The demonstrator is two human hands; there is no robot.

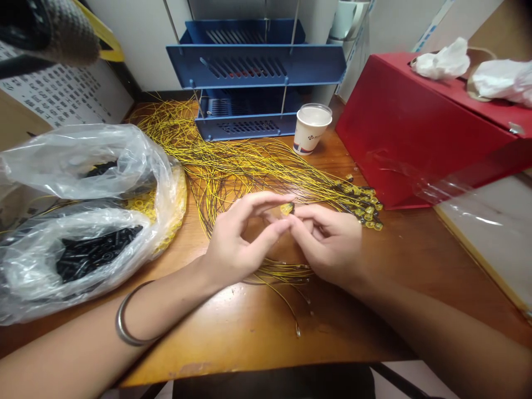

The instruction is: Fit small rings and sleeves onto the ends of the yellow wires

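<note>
A small yellow-and-black plastic wire end piece (286, 209) is held up between my hands over the table. My left hand (239, 235) has its thumb and forefinger curved around it, tips close to the piece. From the other side my right hand (332, 238) pinches it, thumb and forefinger together; its remaining fingers are curled. Under my hands lies a small bundle of yellow and black wires (286, 271) with bare, shiny tips. Behind them stretches a large spread of yellow and black wires (249, 160), ending at the right in a cluster of yellow-and-black end pieces (366, 205).
At the left, an open plastic bag (25, 266) contains black tubular parts (100, 252); yellow rings (168, 221) show beside it. A paper cup (311, 130) stands before the blue rack (257, 66). A red box (394, 127) occupies the right, with crumpled tissue (443, 58) on top.
</note>
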